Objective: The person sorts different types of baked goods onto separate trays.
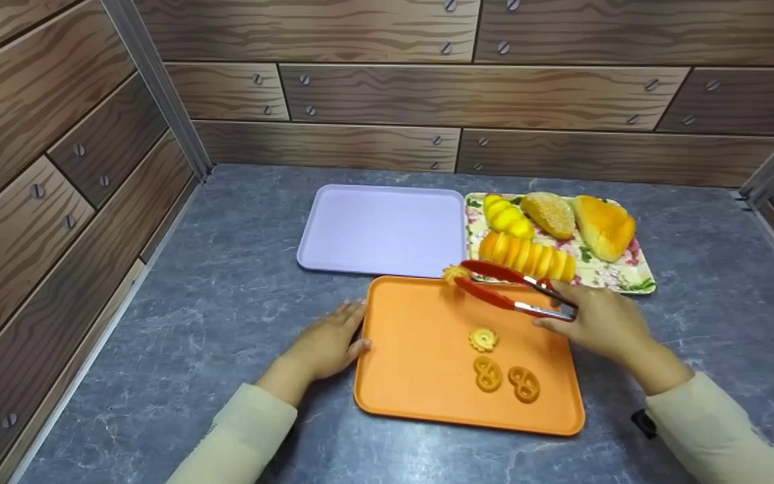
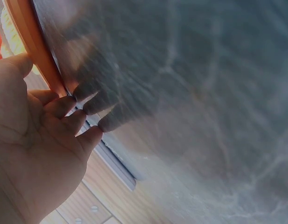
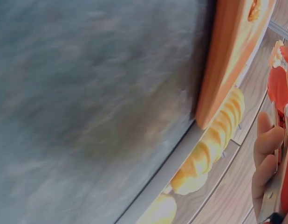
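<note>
In the head view my right hand (image 1: 605, 323) grips red-tipped tongs (image 1: 528, 308). Their tips pinch a small yellow ring-shaped cookie (image 1: 454, 273) above the far rim of the orange tray (image 1: 414, 363). On that tray lie a scalloped ring cookie (image 1: 483, 339) and two brown pretzels, a left pretzel (image 1: 488, 374) and a right pretzel (image 1: 524, 384). My left hand (image 1: 326, 341) rests on the table with its thumb at the tray's left edge. In the left wrist view its fingers (image 2: 90, 135) are loosely extended beside the orange rim.
A lilac tray (image 1: 383, 228) lies behind the orange one. Right of it, a floral tray (image 1: 619, 279) bears a sliced loaf (image 1: 527, 255), a yellow roll (image 1: 508, 216), a sesame bun (image 1: 549, 215) and a golden bread (image 1: 604, 227). Wood-patterned walls (image 1: 373, 94) enclose the table.
</note>
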`<state>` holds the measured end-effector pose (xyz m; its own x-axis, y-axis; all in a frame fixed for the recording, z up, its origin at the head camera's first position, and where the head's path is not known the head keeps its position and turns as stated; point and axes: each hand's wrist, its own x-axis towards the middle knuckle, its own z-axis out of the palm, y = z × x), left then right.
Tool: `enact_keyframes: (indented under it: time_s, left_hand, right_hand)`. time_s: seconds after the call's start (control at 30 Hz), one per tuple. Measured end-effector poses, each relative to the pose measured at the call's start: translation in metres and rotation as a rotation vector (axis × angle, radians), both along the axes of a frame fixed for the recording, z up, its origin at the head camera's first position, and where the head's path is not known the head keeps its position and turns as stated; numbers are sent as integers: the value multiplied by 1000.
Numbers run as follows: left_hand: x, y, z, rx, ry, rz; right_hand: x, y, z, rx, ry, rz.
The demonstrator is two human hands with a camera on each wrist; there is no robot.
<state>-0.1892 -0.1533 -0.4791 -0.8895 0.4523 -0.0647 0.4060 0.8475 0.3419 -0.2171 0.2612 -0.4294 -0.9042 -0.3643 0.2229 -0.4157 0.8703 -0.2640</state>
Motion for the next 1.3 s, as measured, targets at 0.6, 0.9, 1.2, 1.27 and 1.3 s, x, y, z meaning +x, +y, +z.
enact_keyframes:
  time_s: [0.6, 0.9, 1.2, 1.27, 1.3]
  left_hand:
    - [1, 0, -1, 10, 14, -14]
    - [1, -1, 0, 6, 2, -5]
    - [1, -1, 0, -13, -11, 5]
    - [0, 0, 0, -9, -9, 3]
    - [0, 0, 0, -9, -12, 3]
  right_hand:
    - [-31, -41, 10, 51, -59, -105]
    - [-52, -63, 15, 60, -107, -173]
    - [-68, -82, 15, 41, -179, -266]
    - [-71, -85, 15, 38, -200, -282]
    - [-72, -86, 16, 37, -207, -290]
